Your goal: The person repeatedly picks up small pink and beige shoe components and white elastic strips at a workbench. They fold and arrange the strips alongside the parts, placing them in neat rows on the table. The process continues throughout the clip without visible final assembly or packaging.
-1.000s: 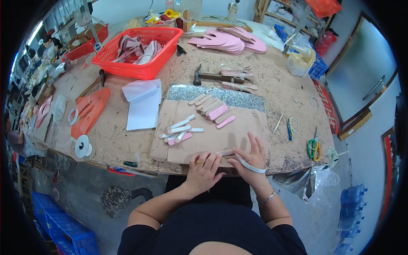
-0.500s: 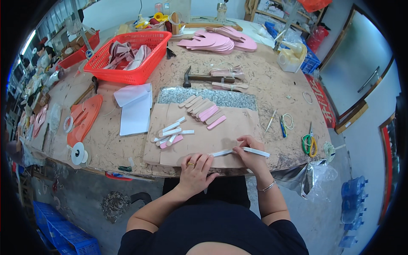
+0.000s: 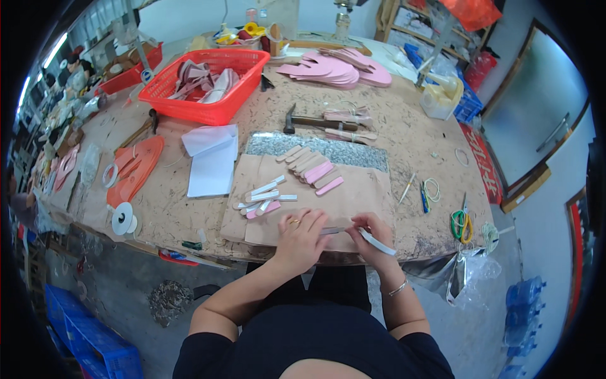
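Observation:
My right hand (image 3: 372, 237) is closed around a narrow white strip (image 3: 379, 244), whose free end sticks out toward the lower right. Between my hands a thin greyish piece (image 3: 333, 231) lies near the front edge of a beige sheet (image 3: 360, 196); whether it is one with the white strip I cannot tell. My left hand (image 3: 302, 239), with a ring on it, rests over the left end of that piece, fingers stretched out; its thumb is mostly hidden. Just beyond lie several white-topped strips (image 3: 268, 189) and a row of beige and pink rounded strips (image 3: 314, 167).
Behind the sheet are a speckled stone slab (image 3: 315, 150) and a hammer (image 3: 315, 121). A red basket (image 3: 218, 110) of strips stands at far left, near white paper (image 3: 211, 170) and orange pieces (image 3: 139, 167). Pink cutouts (image 3: 331, 68) lie at the back; scissors (image 3: 464, 221) are at right.
My left hand has moved up and right, closer to my right hand. The white strip's free end now points more steeply down. The whole view has shifted slightly.

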`<control>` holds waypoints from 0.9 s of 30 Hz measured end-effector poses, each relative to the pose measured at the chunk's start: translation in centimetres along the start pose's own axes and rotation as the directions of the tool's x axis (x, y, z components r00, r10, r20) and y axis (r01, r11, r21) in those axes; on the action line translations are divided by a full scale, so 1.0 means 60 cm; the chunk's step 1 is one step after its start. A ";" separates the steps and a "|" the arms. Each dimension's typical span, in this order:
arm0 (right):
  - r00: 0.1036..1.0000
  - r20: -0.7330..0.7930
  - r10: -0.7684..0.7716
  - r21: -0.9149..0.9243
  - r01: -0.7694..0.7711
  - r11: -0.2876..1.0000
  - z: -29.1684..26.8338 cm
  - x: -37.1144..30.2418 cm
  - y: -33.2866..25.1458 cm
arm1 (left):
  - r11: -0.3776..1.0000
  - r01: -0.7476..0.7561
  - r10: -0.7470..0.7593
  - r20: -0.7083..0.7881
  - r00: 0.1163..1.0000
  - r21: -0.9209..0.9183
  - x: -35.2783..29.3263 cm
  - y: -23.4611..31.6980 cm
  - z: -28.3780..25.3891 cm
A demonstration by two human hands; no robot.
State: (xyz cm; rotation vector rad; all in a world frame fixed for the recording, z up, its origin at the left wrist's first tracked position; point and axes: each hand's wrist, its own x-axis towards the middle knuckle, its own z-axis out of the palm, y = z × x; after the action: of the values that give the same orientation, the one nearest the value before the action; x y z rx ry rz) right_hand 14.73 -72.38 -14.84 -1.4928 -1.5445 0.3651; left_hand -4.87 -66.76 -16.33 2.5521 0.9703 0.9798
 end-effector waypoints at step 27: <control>0.901 -0.342 -0.265 -0.186 0.212 0.959 -0.003 -0.033 0.064 | 0.769 0.316 -0.094 -0.390 0.916 0.556 0.053 -0.117 -0.028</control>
State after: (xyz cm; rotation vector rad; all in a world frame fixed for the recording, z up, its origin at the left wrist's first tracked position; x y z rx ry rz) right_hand 16.94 -73.39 -18.38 -1.3652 -1.4510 -0.1671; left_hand -7.75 -59.43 -16.51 2.6968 1.9109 1.2214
